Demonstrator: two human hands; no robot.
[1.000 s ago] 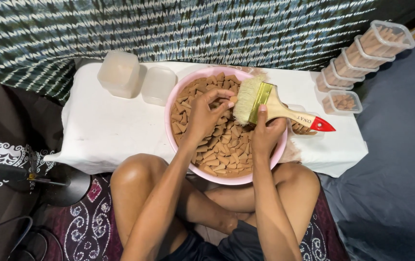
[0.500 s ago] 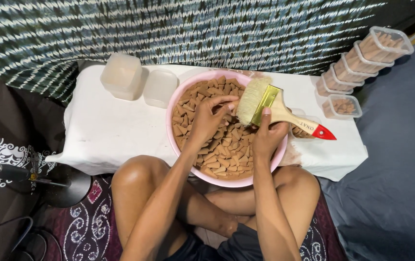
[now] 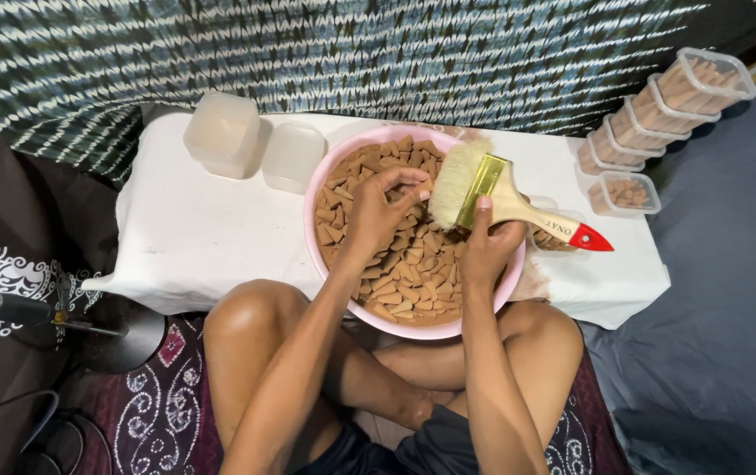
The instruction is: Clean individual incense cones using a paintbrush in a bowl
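A pink basin (image 3: 336, 163) full of brown cone-shaped pieces (image 3: 400, 273) rests on my lap against a low table draped in white cloth (image 3: 193, 237). My left hand (image 3: 378, 211) is over the pile, fingers pinched on one brown cone near the bristles. My right hand (image 3: 488, 246) grips a wide paintbrush (image 3: 501, 198) with pale bristles, a brass ferrule, and a wooden handle with a red tip. The bristles touch the cone in my left fingers.
Two frosted plastic containers (image 3: 224, 132) (image 3: 294, 157) stand on the cloth, left of the basin. A row of several clear boxes (image 3: 659, 110) filled with brown cones runs along the right. A microphone stand (image 3: 35, 312) sits on the floor at left.
The brush and both hands shift slightly over the basin; the bristles stay against the piece in my left fingers. Nothing else has moved.
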